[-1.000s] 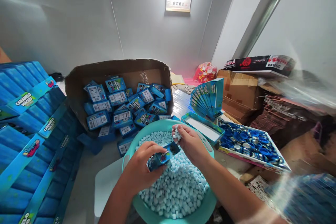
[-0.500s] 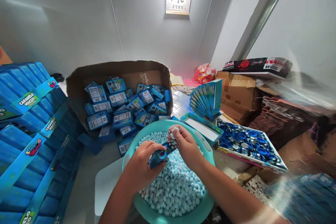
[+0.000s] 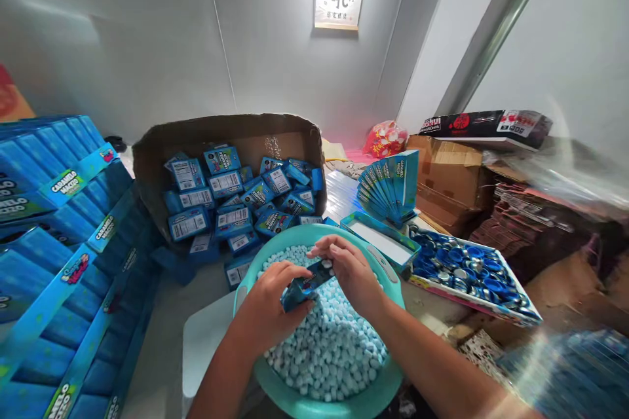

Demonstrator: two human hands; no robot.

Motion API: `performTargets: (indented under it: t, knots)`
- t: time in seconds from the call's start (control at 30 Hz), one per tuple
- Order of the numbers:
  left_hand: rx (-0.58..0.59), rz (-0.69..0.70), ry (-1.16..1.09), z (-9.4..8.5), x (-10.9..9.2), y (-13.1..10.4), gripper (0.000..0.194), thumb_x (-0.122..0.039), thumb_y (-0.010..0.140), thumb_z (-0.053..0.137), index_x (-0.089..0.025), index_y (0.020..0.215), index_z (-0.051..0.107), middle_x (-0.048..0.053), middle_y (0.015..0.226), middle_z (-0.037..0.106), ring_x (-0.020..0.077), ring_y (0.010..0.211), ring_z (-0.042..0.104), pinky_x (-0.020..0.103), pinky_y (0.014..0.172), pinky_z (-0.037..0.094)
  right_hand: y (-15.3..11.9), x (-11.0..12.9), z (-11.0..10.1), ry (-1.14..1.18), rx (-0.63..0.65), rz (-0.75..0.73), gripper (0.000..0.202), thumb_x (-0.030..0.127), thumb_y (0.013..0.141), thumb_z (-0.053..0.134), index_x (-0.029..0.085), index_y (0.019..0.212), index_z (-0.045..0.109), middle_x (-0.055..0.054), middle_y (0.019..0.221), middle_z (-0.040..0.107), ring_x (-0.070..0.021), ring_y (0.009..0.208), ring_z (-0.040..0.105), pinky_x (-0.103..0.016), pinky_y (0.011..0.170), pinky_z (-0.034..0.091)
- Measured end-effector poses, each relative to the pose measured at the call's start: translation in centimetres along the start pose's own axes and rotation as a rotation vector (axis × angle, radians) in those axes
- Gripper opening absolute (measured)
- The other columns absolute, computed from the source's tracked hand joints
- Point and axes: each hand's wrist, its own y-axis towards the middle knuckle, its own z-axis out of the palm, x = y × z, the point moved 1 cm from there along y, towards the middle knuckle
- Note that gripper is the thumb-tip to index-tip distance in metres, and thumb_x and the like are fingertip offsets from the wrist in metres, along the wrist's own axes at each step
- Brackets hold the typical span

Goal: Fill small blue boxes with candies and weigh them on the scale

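Observation:
Above a turquoise basin (image 3: 393,294) full of pale blue candies (image 3: 334,353), my left hand (image 3: 272,298) is closed around a small blue carton (image 3: 297,294). The carton is tilted, its dark, unfolded end pointing up and right. My right hand (image 3: 346,272) is at that end, with its fingers apart over the opening. A whitish candy shows under the fingertips at the carton's mouth. How many candies are inside the carton is hidden.
A brown cardboard box (image 3: 226,126) holding several blue cartons lies behind the basin. Stacked blue display boxes (image 3: 73,236) stand left. To the right are a tray of blue-and-silver ring-like pieces (image 3: 466,275), an open blue tray (image 3: 381,239) and fanned blue cards (image 3: 388,186).
Candies pinched in my right hand have left its fingers at the carton's mouth. Those fingers have loosened and stretched over the opening. My left hand keeps hold of the carton.

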Motion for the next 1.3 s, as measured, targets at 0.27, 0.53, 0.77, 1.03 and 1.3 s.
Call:
performTargets:
  t: [0.27, 0.53, 0.77, 1.03, 1.3]
  knots:
    - [-0.008, 0.002, -0.021, 0.1, 0.2, 0.1, 0.036, -0.019, 0.082, 0.070, -0.031, 0.115, 0.061, 0.001, 0.116, 0.066, 0.0207, 0.113, 0.061, 0.035, 0.099, 0.049, -1.3, 0.6, 0.6, -0.429, 0.214, -0.257, 0.034, 0.044, 0.106, 0.043, 0.024, 0.124, 0.065, -0.007, 0.129, 0.066, -0.0240, 0.126, 0.058, -0.040, 0.110, 0.043]
    - [-0.011, 0.012, -0.051, 0.0, 0.3, 0.0, 0.034, -0.018, 0.083, 0.070, -0.031, 0.113, 0.062, 0.000, 0.115, 0.066, 0.0197, 0.111, 0.061, 0.034, 0.097, 0.049, -1.9, 1.2, 0.7, -0.385, 0.339, -0.328, 0.036, 0.044, 0.107, 0.042, 0.030, 0.137, 0.058, -0.005, 0.147, 0.057, -0.0236, 0.140, 0.049, -0.042, 0.117, 0.041]
    - [-0.070, 0.018, 0.018, 0.0, 0.1, 0.1, 0.036, -0.018, 0.082, 0.072, -0.031, 0.115, 0.065, 0.001, 0.112, 0.070, 0.0203, 0.105, 0.065, 0.035, 0.094, 0.053, -0.1, 0.9, -1.3, -0.550, -0.214, -0.289, 0.015, 0.024, 0.088, 0.055, 0.023, 0.093, 0.069, -0.005, 0.103, 0.067, -0.0222, 0.101, 0.063, -0.036, 0.088, 0.052]
    - [-0.269, 0.119, 0.055, 0.1, 0.9, 0.3, 0.032, -0.023, 0.082, 0.075, -0.029, 0.113, 0.068, 0.002, 0.109, 0.074, 0.0201, 0.099, 0.070, 0.032, 0.085, 0.057, 0.6, 0.3, -2.4, -0.572, -0.183, -0.029, 0.033, 0.046, 0.092, 0.060, 0.022, 0.113, 0.065, -0.006, 0.111, 0.066, -0.0223, 0.097, 0.062, -0.034, 0.080, 0.050]
    - [-0.801, -0.220, -0.076, -4.4, 2.6, -5.4, 0.042, -0.038, 0.079, 0.081, -0.023, 0.114, 0.063, 0.006, 0.109, 0.072, 0.0197, 0.090, 0.074, 0.029, 0.077, 0.059, -1.2, -0.2, -1.3, -1.191, 0.498, 0.158, 0.041, 0.044, 0.094, 0.059, 0.021, 0.128, 0.064, -0.013, 0.132, 0.059, -0.0335, 0.122, 0.055, -0.049, 0.102, 0.046]
